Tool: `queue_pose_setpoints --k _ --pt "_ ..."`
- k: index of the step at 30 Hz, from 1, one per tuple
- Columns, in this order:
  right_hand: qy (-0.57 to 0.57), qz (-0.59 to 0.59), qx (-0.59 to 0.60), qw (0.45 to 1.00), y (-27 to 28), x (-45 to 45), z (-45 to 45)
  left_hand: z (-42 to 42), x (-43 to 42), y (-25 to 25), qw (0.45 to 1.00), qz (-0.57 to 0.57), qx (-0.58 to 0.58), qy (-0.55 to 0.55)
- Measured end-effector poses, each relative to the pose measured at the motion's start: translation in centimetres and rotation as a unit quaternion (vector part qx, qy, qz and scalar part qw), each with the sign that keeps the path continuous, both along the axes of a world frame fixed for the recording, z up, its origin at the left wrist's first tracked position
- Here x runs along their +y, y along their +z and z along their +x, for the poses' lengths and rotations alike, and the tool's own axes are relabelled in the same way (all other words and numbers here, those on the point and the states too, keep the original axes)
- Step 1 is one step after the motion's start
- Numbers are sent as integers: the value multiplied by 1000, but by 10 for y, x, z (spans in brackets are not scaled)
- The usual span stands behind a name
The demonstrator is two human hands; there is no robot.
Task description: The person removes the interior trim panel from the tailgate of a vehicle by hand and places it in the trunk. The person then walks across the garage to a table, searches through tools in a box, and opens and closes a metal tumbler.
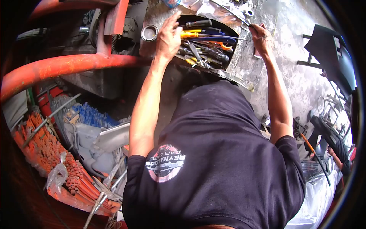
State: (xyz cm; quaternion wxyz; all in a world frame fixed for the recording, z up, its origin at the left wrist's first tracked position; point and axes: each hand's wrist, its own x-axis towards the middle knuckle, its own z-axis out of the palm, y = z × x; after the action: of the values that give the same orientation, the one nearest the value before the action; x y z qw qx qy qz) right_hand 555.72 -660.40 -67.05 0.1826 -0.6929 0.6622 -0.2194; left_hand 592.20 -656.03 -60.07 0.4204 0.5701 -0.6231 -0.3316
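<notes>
My left hand [169,40] is at the left side of a dark open tool tray [233,53], its fingers stretched out and holding nothing that I can see. The handle of a screwdriver with a yellow-orange grip [189,34] lies beside it, its long shaft reaching across the tray. My right hand [262,39] is beyond the tray's right edge, fingers closed on the near end of a long thin metal rod [232,12]. What kind of tool the rod is does not show. Pliers with blue handles [217,39], an orange-handled tool [224,46] and several other hand tools fill the tray.
A round can [149,33] stands left of the tray on the worn metal worktop [248,68]. Clear plastic and a ring-ended metal piece [248,12] lie at the back. A red tubular frame [76,62] curves along the left, above bundled orange tubes [76,175]. A dark panel [328,57] stands right.
</notes>
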Motion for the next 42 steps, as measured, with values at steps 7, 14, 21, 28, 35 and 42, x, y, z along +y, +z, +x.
queue_pose_setpoints --k 7,14,21,28,35,42 --pt "88 -57 -4 994 -31 -6 -5 9 37 1 958 -16 -270 -90" --pt "103 83 -185 974 7 4 -12 -12 52 -15 914 21 -366 -176" --pt "100 282 -177 938 45 42 11 -11 75 -14 930 -40 -334 -147" --pt "153 267 -154 939 80 37 25 -16 89 -12 963 16 -257 -85" --pt "66 211 -412 884 111 20 -24 -4 86 -6 986 72 -139 -62" --pt "42 171 -401 899 122 25 -40 -6 61 -12 944 3 -297 -140"
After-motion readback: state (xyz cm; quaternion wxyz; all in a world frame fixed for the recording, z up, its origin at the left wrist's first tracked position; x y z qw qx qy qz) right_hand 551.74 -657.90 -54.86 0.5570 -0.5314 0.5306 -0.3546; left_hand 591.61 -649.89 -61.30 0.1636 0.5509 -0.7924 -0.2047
